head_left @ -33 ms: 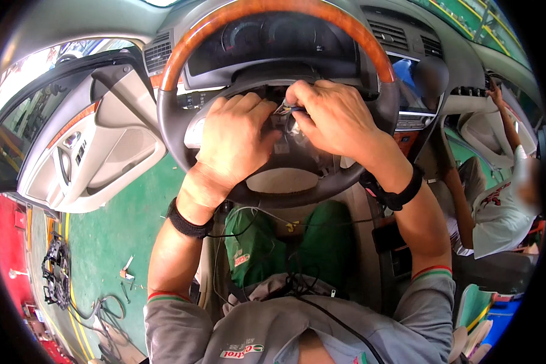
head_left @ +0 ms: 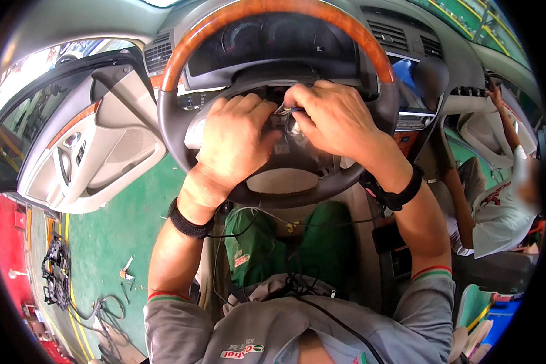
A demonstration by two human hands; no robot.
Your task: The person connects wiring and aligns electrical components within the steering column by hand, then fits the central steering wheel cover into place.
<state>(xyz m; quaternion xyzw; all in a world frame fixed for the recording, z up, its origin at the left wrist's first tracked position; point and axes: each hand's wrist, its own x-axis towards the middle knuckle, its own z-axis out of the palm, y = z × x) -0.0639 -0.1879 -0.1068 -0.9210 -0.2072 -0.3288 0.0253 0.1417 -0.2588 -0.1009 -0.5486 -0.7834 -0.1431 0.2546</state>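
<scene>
Right hand [head_left: 340,118] first: through the head camera I see it bent over the middle of the wheel [head_left: 168,115], thumb and forefinger pinched on a small bunch of wires [head_left: 283,110]. Left hand [head_left: 233,139] lies palm down over the left part of the hub, fingers curled toward the same wires and thumb pointing inward; I cannot tell whether its fingertips grip anything, since the knuckles cover them. The wires sit between the two hands, just above the middle of the hub, against a dark opening. Each wrist wears a black band, left [head_left: 189,221] and right [head_left: 408,193]. Beyond the wheel's wood-toned upper rim I get the gauges [head_left: 273,39], and to their right a screen [head_left: 406,91], partly blurred on my feed. Below the hands are green trousers [head_left: 255,239], with thin cords crossing over them. Out on the left, the door [head_left: 118,142] stands open above a green floor [head_left: 103,242], where a dark frame-like part [head_left: 56,270] and a loose cable [head_left: 118,306] lie. Far right, a co-worker in a white shirt [head_left: 500,215] has one raised hand [head_left: 496,95] at the far end of the dashboard.
</scene>
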